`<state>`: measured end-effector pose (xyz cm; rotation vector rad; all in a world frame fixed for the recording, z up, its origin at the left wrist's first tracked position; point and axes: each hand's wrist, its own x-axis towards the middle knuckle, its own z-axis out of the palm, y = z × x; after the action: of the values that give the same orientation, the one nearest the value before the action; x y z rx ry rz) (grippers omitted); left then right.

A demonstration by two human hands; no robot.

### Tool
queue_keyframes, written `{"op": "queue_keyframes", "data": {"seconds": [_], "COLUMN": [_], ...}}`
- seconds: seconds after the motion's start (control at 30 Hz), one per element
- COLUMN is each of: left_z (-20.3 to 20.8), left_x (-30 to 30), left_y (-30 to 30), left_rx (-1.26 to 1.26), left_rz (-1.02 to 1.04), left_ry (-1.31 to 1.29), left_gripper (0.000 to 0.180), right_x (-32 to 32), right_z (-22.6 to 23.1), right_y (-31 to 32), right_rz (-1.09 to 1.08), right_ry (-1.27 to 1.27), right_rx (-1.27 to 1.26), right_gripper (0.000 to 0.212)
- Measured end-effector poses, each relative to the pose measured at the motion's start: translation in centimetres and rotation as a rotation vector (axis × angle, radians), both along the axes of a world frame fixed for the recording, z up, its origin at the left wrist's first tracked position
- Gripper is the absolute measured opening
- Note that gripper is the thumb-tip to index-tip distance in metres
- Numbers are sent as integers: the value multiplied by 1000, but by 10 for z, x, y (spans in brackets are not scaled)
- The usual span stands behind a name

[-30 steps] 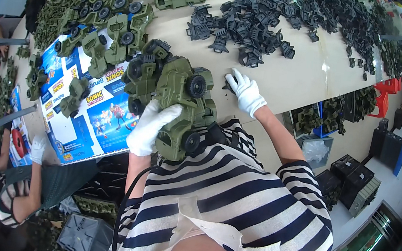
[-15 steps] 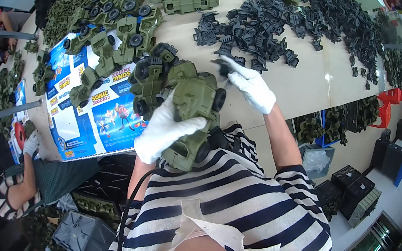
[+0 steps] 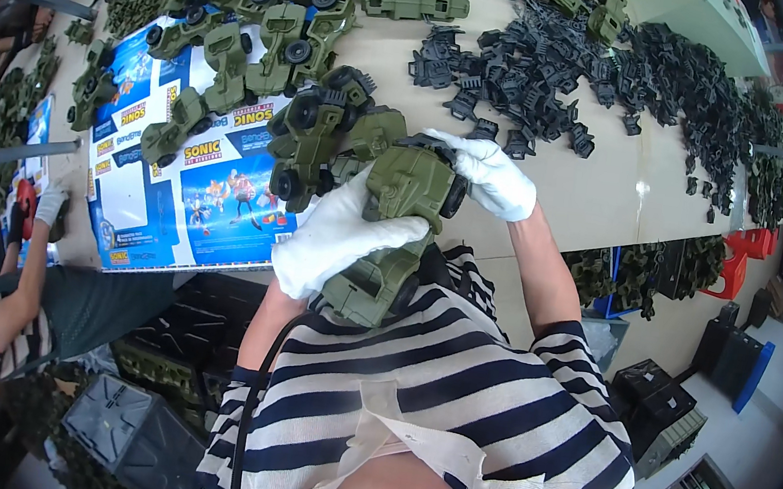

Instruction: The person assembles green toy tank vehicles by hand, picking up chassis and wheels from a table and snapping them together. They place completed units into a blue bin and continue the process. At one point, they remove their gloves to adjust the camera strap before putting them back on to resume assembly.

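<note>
My left hand [image 3: 328,242], in a white glove, is closed around an olive green toy truck [image 3: 408,188] with black wheels, held just in front of my striped shirt. The thumb lies across the truck's body. At the truck's far end is my right hand [image 3: 495,181], also gloved, with its fingers closed on a small black plastic part [image 3: 435,146] against that end. The fingers hide most of this part. More green toy trucks [image 3: 301,150] with black wheels stand on the table right beside the held one.
Black plastic parts [image 3: 541,62] lie in a big heap across the table's far side. Several green trucks [image 3: 283,50] rest on printed blue-and-white sheets [image 3: 232,191] at left. A co-worker's gloved hand [image 3: 51,203] shows at far left. Crates [image 3: 130,423] stand below.
My right hand has brought the black part from beside the heap to the truck's far end. The left hand still grips the truck. The whole view has shifted slightly.
</note>
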<state>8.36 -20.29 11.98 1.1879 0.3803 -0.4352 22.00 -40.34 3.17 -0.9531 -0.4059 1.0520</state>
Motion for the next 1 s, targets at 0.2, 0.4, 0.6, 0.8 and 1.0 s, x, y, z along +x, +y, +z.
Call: {"op": "queue_keyframes", "data": {"seconds": [0.2, 0.4, 0.6, 0.8, 1.0], "left_z": [-1, -3, -6, -2, -3], "left_x": [4, 5, 7, 7, 4], "left_y": [1, 1, 3, 0, 1], "left_rx": [-19, -85, -96, -53, -46], "left_rz": [-38, 34, 45, 27, 14], "left_ry": [62, 12, -48, 4, 16], "left_gripper": [65, 67, 68, 66, 63], "right_x": [5, 5, 8, 9, 18], "right_z": [0, 7, 9, 4, 0], "right_y": [-4, 5, 7, 3, -4], "right_rz": [22, -16, -14, -19, 56], "right_ry": [-3, 93, 95, 81, -87], "right_rx": [-12, 53, 33, 5, 5], "right_gripper": [52, 57, 58, 56, 56]}}
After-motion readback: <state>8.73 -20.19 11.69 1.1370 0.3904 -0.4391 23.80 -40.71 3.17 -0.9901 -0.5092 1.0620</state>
